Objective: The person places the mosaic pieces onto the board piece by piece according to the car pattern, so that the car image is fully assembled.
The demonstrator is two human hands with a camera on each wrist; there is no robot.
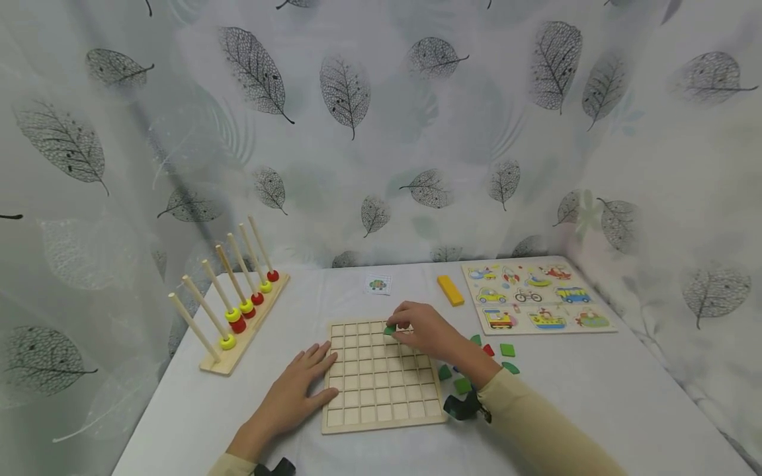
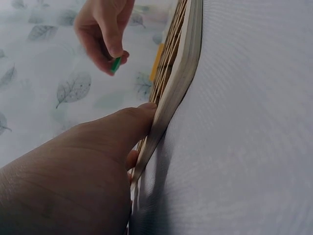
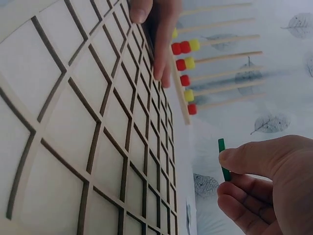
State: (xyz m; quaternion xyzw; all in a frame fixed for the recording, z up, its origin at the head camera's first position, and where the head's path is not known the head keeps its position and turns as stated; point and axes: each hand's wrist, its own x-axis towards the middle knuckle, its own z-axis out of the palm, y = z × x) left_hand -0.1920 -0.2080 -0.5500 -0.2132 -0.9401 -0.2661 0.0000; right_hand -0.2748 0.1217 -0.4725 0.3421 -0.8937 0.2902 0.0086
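The right hand [image 1: 424,328] pinches a small green tile [image 1: 389,330] btw thumb and fingers, just above the top row of the wooden grid board [image 1: 381,377], center of the frame. The left hand [image 1: 296,390] lies flat with straight fingers, touching the board's left edge, holding nothing. More green and red tiles [image 1: 507,350] lie right of the board. A peg rack w/ beads [image 1: 235,304] stands at left.

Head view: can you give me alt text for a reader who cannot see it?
A right hand pinches a small green tile over the far row of a wooden grid board, while the left hand rests flat on the board's left edge.
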